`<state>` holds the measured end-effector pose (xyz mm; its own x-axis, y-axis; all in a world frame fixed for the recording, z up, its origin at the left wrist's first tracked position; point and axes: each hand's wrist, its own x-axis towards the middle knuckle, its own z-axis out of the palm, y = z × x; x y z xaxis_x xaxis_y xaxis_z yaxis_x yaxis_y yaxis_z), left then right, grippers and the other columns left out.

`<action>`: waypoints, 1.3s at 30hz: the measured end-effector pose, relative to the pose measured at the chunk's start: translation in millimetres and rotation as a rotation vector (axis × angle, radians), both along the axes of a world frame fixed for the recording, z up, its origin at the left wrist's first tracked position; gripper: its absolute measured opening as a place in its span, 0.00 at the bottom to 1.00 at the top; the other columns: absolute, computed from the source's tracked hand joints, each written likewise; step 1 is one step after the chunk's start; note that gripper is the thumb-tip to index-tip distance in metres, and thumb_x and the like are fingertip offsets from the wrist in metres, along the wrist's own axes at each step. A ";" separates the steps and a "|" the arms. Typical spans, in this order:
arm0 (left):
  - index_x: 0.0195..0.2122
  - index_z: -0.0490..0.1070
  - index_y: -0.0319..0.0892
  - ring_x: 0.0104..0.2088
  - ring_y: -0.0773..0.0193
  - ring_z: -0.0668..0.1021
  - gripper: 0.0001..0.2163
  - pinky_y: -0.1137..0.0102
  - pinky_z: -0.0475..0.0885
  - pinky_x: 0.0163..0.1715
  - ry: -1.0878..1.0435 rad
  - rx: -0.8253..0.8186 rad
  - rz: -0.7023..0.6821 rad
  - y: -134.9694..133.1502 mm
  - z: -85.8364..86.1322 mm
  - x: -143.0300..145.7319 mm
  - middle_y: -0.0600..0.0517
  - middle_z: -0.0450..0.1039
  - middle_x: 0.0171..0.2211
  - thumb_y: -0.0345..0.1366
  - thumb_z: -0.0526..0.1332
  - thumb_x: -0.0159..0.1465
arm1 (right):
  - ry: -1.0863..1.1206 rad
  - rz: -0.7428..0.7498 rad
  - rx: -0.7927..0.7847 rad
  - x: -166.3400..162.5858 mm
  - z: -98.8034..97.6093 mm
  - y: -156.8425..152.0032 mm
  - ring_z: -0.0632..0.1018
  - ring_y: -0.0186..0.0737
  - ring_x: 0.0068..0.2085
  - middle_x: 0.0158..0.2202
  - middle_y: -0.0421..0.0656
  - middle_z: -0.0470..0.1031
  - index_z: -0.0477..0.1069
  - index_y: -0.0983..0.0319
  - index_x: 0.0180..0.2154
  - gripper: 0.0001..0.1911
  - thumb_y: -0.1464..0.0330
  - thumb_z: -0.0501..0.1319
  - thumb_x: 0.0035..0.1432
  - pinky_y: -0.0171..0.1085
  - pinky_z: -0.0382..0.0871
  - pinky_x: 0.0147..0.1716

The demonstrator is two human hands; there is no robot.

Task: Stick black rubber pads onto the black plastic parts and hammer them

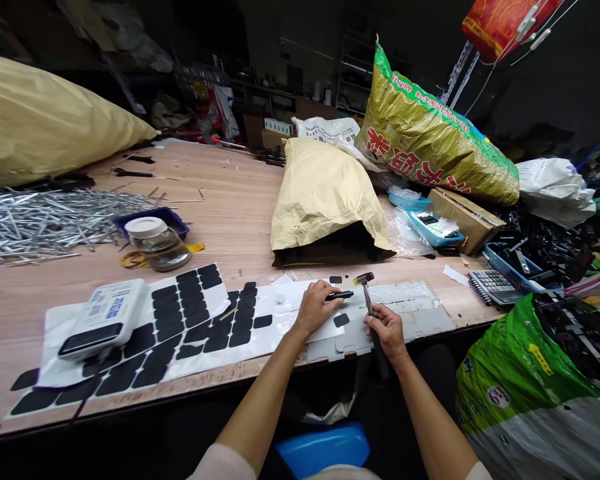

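My left hand (316,307) is closed on a slim black part (341,295), like a short rod or handle, its far end pointing right. My right hand (387,329) grips a small hammer (366,293) by its shaft, with the head up and the dark handle hanging below the fist. Both hands are over a pale grey board (410,313) near the table's front edge. Between them a black rounded pad (341,320) lies flat. Left of my left hand are white backing sheets (275,303) bearing several black stick-on pads (243,323).
Behind my hands lies a brown paper sack (325,193) with its dark mouth facing me. Metal rods (55,217), a lidded jar (159,243) and a white device (105,319) stand left. Rightward are a calculator (495,287), blue baskets (437,233) and a green sack (515,373).
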<state>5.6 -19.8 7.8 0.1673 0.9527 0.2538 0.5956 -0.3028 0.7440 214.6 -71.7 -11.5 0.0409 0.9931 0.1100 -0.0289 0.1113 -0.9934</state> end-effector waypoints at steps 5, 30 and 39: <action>0.43 0.77 0.44 0.38 0.61 0.75 0.12 0.70 0.68 0.40 -0.240 -0.298 -0.403 -81.9 38.0 -9.2 0.52 0.76 0.37 0.44 0.61 0.64 | 0.002 -0.010 0.004 1.3 1.9 -2.0 0.71 0.32 0.20 0.26 0.39 0.75 0.75 0.63 0.39 0.15 0.62 0.66 0.51 0.33 0.67 0.21; 0.50 0.74 0.38 0.46 0.49 0.76 0.18 0.61 0.70 0.46 0.121 -0.202 0.461 37.9 43.6 -29.1 0.40 0.74 0.43 0.43 0.59 0.64 | -0.006 0.022 -0.010 -1.2 0.1 -4.8 0.70 0.31 0.21 0.28 0.39 0.75 0.76 0.63 0.41 0.15 0.64 0.67 0.51 0.33 0.69 0.21; 0.43 0.74 0.35 0.57 0.42 0.68 0.11 0.55 0.73 0.47 0.331 -0.228 0.804 108.2 11.0 -46.7 0.33 0.70 0.51 0.27 0.58 0.60 | 0.003 0.031 -0.021 -1.0 -0.1 -3.4 0.70 0.31 0.21 0.27 0.39 0.75 0.76 0.62 0.41 0.15 0.64 0.67 0.51 0.33 0.70 0.20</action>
